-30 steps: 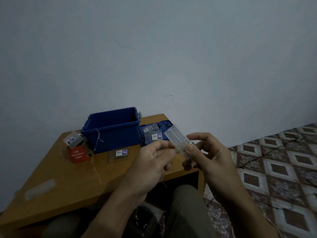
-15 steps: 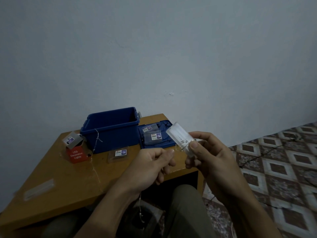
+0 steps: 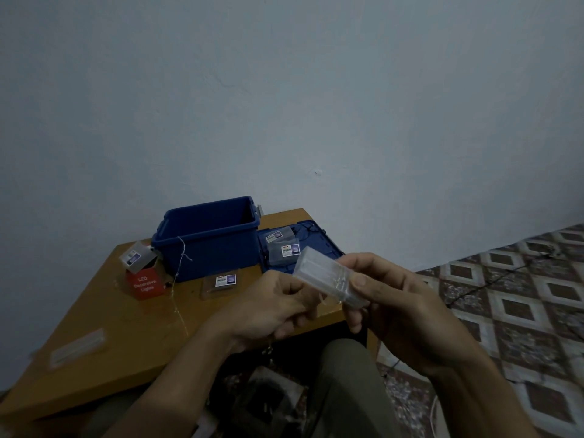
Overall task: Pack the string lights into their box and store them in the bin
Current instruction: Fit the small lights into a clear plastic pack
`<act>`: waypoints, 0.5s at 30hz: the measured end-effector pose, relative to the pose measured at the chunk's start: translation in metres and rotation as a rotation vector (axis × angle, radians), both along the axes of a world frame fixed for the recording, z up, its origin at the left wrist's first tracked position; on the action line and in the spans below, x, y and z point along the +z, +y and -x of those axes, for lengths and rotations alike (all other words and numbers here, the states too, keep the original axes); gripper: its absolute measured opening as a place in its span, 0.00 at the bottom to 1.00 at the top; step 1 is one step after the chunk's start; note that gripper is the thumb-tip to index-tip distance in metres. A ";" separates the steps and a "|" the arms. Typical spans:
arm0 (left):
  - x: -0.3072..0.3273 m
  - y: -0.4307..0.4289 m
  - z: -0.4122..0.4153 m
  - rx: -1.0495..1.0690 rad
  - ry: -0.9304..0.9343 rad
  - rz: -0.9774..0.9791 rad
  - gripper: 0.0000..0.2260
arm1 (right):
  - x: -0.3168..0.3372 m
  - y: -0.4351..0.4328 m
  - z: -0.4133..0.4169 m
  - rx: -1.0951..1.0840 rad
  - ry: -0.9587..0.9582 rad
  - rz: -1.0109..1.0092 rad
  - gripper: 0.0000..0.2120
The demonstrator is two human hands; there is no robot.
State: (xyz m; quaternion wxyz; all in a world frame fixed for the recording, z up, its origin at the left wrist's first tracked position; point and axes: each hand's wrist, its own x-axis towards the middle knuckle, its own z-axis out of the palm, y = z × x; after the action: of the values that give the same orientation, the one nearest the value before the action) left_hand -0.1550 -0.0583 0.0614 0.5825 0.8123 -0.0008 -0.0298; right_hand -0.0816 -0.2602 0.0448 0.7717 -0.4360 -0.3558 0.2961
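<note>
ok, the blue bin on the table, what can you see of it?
The blue bin is opaque plastic, rectangular, upright and open-topped, standing at the back of the wooden table by the wall. A grey latch shows at its right end. A thin wire hangs over its front rim. Contents cannot be told.

It looks like a plain room in a home: a small wooden table stands against a bare painted wall, patterned floor tiles spread to the table's right, and a blue plastic storage bin sits at the table's far edge.
</note>
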 end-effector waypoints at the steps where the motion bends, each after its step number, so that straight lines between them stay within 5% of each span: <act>1: 0.002 0.003 -0.001 -0.013 0.029 0.025 0.24 | 0.000 -0.001 0.000 0.018 -0.007 0.012 0.18; 5: 0.014 0.007 -0.006 -0.067 0.055 0.044 0.11 | -0.001 -0.002 0.000 0.083 -0.061 0.064 0.15; 8: 0.025 0.004 -0.010 -0.052 0.058 0.073 0.17 | 0.000 -0.002 0.002 0.048 -0.184 0.135 0.11; 15: 0.058 -0.013 -0.007 0.103 -0.081 -0.476 0.15 | 0.004 -0.004 0.006 -0.333 -0.630 0.510 0.05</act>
State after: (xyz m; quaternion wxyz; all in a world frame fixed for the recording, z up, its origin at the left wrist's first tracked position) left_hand -0.1476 -0.0713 0.1192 0.3752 0.9260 0.0243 0.0332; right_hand -0.0875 -0.2641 0.0489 0.5304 -0.7330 -0.4142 0.0988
